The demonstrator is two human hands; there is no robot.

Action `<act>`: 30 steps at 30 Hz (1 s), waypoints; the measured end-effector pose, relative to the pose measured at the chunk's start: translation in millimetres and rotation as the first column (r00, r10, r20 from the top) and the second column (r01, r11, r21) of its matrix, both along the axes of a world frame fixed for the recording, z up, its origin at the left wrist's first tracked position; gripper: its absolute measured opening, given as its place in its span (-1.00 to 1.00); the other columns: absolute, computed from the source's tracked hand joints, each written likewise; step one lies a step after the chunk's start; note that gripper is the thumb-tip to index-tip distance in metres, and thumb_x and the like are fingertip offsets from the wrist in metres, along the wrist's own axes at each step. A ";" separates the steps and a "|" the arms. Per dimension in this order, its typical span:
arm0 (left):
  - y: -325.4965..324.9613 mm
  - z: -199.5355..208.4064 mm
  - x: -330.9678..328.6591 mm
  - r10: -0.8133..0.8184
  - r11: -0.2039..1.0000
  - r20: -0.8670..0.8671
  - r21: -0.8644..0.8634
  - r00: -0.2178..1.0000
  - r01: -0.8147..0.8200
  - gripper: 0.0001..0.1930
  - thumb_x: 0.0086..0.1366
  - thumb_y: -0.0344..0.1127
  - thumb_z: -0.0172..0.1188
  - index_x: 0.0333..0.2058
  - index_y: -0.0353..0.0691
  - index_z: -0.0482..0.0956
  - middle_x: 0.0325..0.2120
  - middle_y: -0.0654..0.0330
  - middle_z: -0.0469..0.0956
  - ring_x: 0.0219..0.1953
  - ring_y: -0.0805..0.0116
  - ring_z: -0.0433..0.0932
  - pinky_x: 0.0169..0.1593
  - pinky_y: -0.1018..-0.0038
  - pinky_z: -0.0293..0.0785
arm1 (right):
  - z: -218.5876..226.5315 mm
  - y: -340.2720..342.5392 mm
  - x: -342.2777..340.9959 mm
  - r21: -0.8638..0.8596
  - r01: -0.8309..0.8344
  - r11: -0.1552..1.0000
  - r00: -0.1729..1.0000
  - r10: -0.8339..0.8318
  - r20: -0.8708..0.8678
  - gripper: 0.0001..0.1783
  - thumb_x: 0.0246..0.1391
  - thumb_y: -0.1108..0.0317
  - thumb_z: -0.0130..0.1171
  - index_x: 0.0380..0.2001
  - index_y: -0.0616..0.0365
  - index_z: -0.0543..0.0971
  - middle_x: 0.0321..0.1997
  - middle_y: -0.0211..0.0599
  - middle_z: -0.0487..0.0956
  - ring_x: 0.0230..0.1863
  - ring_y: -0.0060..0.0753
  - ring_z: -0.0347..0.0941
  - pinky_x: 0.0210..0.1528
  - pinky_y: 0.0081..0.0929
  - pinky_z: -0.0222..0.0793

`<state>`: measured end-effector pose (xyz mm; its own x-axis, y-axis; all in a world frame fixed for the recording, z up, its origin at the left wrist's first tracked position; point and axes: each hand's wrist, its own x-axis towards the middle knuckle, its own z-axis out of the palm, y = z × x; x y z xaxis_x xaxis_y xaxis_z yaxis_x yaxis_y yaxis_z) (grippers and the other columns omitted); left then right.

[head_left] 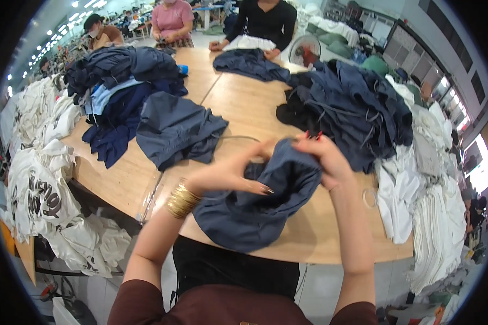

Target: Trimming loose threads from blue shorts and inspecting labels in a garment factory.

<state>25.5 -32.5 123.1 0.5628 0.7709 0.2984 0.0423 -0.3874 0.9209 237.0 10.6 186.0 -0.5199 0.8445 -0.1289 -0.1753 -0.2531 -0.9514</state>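
Observation:
A dark blue-grey garment (249,222) lies bunched near the table's front edge, its upper part lifted into a loop with a shadowed opening. My right hand (325,160) pinches the top rim of this garment between thumb and fingers. On the other side, my left hand (230,170) has its thumb and fingers spread apart beside the cloth, and I see nothing gripped in it; some of its fingertips are partly hidden. Just beyond my left hand, another dark blue-grey garment (173,130) with a gathered edge lies flat, a thin cord by it.
Piles of dark garments stand at left (124,65) and right (358,103). White garments hang along both sides (43,184). Across the wooden table (200,59), a person in black handles a dark garment (249,64). A fan (305,50) stands behind.

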 end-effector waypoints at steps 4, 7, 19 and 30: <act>-3.4 0.1 10.6 0.022 0.969 0.038 -0.245 0.999 -0.012 -0.50 0.05 -0.24 0.29 -0.07 -0.39 0.41 -0.19 0.18 0.50 -0.14 0.51 0.39 -0.01 0.53 0.29 | 2.8 6.0 3.7 0.076 -0.086 0.993 0.990 0.077 0.121 -0.91 -0.11 0.47 0.19 -0.47 0.25 0.53 -0.50 -0.41 0.55 -0.49 -0.67 0.44 -0.40 -0.70 0.34; -13.4 -5.8 4.9 -0.074 0.932 0.013 -0.354 0.997 0.074 -0.53 0.09 -0.25 0.26 -0.06 -0.39 0.43 -0.20 0.18 0.51 -0.14 0.53 0.39 -0.01 0.56 0.29 | 0.6 3.6 10.8 0.086 -0.139 0.987 0.948 0.107 0.299 -0.91 -0.10 0.44 0.22 -0.50 0.24 0.56 -0.54 -0.46 0.54 -0.50 -0.69 0.42 -0.45 -0.74 0.28; -45.0 -33.0 -10.4 0.411 0.636 0.250 -0.768 0.877 -0.079 -0.65 0.28 -0.25 0.03 -0.06 -0.38 0.41 -0.16 0.23 0.49 -0.16 0.52 0.44 -0.06 0.59 0.36 | -86.0 -66.3 -25.8 0.549 0.017 0.836 0.972 -0.141 0.186 -0.78 -0.07 0.63 0.10 -0.29 0.23 0.53 -0.29 -0.48 0.49 -0.56 -0.80 0.19 -0.50 -0.83 0.04; -63.8 -21.1 -29.1 0.398 0.588 0.139 -0.798 0.907 -0.135 -0.69 0.25 -0.27 0.09 -0.11 -0.36 0.47 -0.20 0.23 0.52 -0.19 0.53 0.46 -0.09 0.62 0.36 | -105.6 -27.5 -2.2 0.470 -0.014 0.883 0.893 -0.200 0.403 -0.75 -0.21 0.61 0.22 -0.34 0.21 0.56 -0.42 -0.41 0.51 -0.33 -0.62 0.43 -0.34 -0.66 0.33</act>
<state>-3.6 -96.3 102.0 0.2871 0.8870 -0.3616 -0.2766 0.4382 0.8553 234.7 -16.9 80.3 -0.4182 0.9043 0.0860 0.2751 0.2163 -0.9367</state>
